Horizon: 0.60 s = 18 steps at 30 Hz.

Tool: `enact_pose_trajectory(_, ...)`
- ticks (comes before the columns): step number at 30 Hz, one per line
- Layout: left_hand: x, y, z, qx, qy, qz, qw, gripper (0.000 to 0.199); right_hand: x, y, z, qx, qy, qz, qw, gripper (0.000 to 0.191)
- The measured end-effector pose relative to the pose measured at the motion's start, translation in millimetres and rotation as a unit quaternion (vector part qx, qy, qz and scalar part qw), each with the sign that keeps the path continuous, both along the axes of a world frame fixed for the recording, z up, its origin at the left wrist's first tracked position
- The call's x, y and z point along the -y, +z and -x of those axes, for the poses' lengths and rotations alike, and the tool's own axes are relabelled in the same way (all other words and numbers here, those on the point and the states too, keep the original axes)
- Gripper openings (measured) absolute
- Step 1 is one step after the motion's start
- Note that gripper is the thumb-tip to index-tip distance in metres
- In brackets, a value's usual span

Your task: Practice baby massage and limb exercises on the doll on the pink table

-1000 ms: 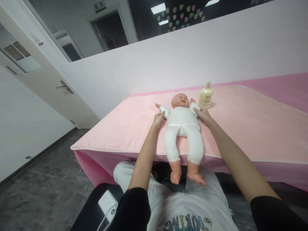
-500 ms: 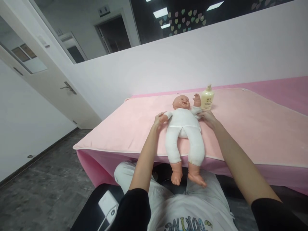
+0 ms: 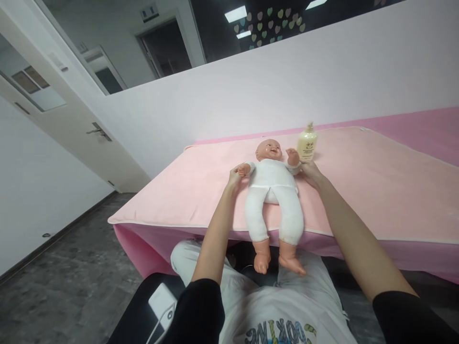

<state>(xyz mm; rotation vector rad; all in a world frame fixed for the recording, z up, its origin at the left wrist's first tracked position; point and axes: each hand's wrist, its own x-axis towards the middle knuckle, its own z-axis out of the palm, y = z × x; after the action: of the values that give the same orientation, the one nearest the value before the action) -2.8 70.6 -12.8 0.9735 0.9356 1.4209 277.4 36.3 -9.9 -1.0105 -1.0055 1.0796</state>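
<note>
My left hand (image 3: 234, 177) has its grip closed narrow around the doll's (image 3: 272, 191) wrist on the left side, the small fist poking out just above my fingers. My right hand (image 3: 311, 173) has its grip on the doll's other arm at the elbow or forearm; thumb and fingers look wrapped around the white sleeve, though the far side of that hold is hidden, and the doll's fist sticks up just past it.

The doll lies on its back between my 2 hands, head far, feet near. Long axis runs near-to-far, nearly straight away from me, tilted slightly left at the head. Both arms are bent in toward the chest, so each held limb lies inward of its hand. The 2 hands are about equally near the torso.

Its legs hang off the near edge of the pink padded tabletop (image 3: 376, 191), bare feet dangling above my lap.

A lotion pump bottle (image 3: 307, 145) stands upright just beyond my right hand, close to the raised doll fist but apart from it. A white wall runs behind the tabletop.
</note>
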Motion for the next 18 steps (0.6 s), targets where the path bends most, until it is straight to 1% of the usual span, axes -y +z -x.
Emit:
enact_pose_trajectory(3, -1.9, 1.2, 1.1, -0.029, 0.012, -0.016, 0.999, 0.019, -4.0, -0.2, -0.5, -0.018, -0.002, 0.004, 1.0, 0.025)
enact_pose_trajectory(5, -3.2, 1.7, 1.7, -0.033, 0.005, -0.015, 0.999, 0.022, -5.1, -1.1, 0.0, -0.004, -0.011, 0.004, 1.0, 0.025)
enact_pose_trajectory(8, -3.9, 2.3, 1.7, -0.047, -0.001, -0.008, 0.999, 0.019, -4.9, -2.6, 3.4, 0.061, -0.029, 0.002, 0.998, 0.022)
enact_pose_trajectory(10, -2.7, 2.7, 1.3, -0.062, -0.013, -0.01, 0.998, 0.018, -4.5, -3.2, 7.2, 0.106, -0.04, 0.0, 0.994, 0.016)
enact_pose_trajectory(12, -1.0, 3.0, 0.7, -0.075, -0.029, -0.02, 0.997, 0.021, -4.9, -3.6, 11.3, 0.138, -0.048, -0.003, 0.989, 0.01)
enact_pose_trajectory(14, -0.8, 2.5, -0.3, -0.094, -0.038, -0.02, 0.995, 0.023, -6.3, -3.7, 14.8, 0.164, -0.058, -0.002, 0.985, 0.01)
enact_pose_trajectory(16, -3.3, 0.7, -1.7, -0.129, -0.035, -0.01, 0.991, 0.024, -8.8, -3.5, 17.6, 0.2, -0.079, 0.004, 0.977, 0.009)
enact_pose_trajectory(18, -8.0, -2.2, -3.3, -0.176, -0.004, 0.005, 0.984, 0.029, -11.8, -3.0, 19.8, 0.231, -0.091, 0.005, 0.969, 0.005)
